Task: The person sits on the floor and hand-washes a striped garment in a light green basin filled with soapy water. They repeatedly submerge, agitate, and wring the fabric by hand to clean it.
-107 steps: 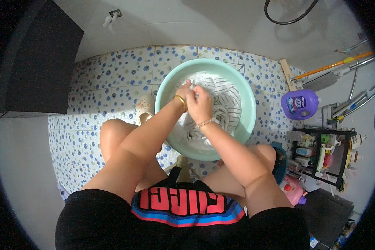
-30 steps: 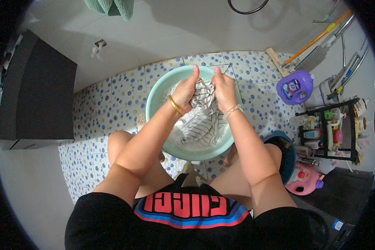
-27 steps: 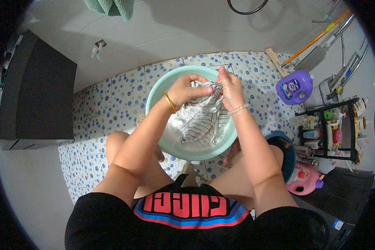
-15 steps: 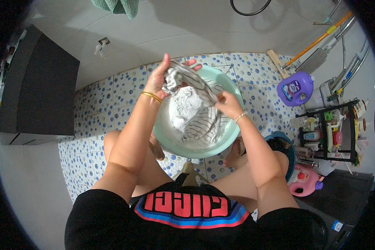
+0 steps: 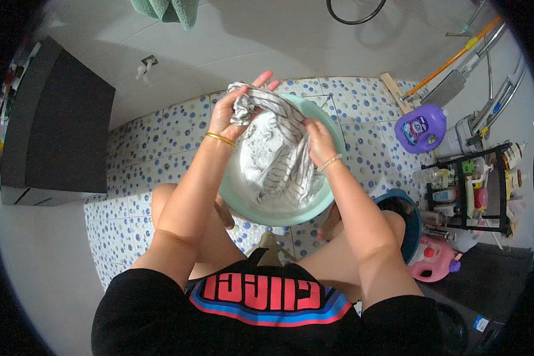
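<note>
A wet white garment with dark stripes (image 5: 291, 169) stretches between my two hands, and its lower part hangs into a pale green basin (image 5: 271, 218). My left hand (image 5: 224, 115) holds a bunched end above the basin's far left rim, thumb over the cloth and some fingertips showing beyond it. On the right side, my right hand (image 5: 319, 141) grips the garment's edge with bent fingers. White suds (image 5: 260, 151) fill the basin beneath the cloth. The garment's lowest part is hidden in the foam.
A purple detergent jug (image 5: 421, 129) stands right of the basin, near a black rack (image 5: 480, 227) of bottles. Closer to me are a dark blue bucket (image 5: 414, 228) and a pink jug (image 5: 436, 261). A dark cabinet (image 5: 65, 118) stands left; mops (image 5: 454, 59) lean at far right.
My right hand has moved slightly up and left along the garment. The cloth between my hands has shifted, and more of it now hangs below my right hand. My left fingers have tilted upward.
</note>
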### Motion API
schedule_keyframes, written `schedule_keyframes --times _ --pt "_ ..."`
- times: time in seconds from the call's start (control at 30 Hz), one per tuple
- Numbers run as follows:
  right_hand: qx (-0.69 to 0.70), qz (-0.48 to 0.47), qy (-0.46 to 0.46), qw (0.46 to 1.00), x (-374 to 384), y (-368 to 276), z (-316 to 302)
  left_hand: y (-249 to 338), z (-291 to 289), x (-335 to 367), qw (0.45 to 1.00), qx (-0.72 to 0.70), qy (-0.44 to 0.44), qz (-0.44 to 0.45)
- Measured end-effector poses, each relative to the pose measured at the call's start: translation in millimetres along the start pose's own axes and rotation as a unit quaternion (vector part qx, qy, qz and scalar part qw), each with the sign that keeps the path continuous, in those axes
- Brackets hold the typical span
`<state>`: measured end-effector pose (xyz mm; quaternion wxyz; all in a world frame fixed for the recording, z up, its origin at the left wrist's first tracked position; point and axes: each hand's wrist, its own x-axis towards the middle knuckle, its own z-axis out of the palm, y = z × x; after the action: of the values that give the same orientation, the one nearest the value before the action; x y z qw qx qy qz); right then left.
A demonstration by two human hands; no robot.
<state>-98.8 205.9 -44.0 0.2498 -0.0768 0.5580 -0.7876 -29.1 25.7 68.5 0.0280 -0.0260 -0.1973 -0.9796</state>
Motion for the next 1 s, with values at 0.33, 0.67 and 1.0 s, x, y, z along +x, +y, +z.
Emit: schedule_keyframes --times 0.33,0.67,1.0 --pt "-0.351 -0.303 -0.01 0.886 -47 -64 82 -66 -104 -4 0.969 0.138 0.166 -0.123" --pt "-0.614 -0.265 0.031 0.743 -46 -58 103 -97 -127 6 0.975 0.023 0.169 -0.144" --pt "-0.549 -0.35 -0.002 0.759 -53 -40 89 -86 -48 7 0.926 0.068 0.351 -0.12"
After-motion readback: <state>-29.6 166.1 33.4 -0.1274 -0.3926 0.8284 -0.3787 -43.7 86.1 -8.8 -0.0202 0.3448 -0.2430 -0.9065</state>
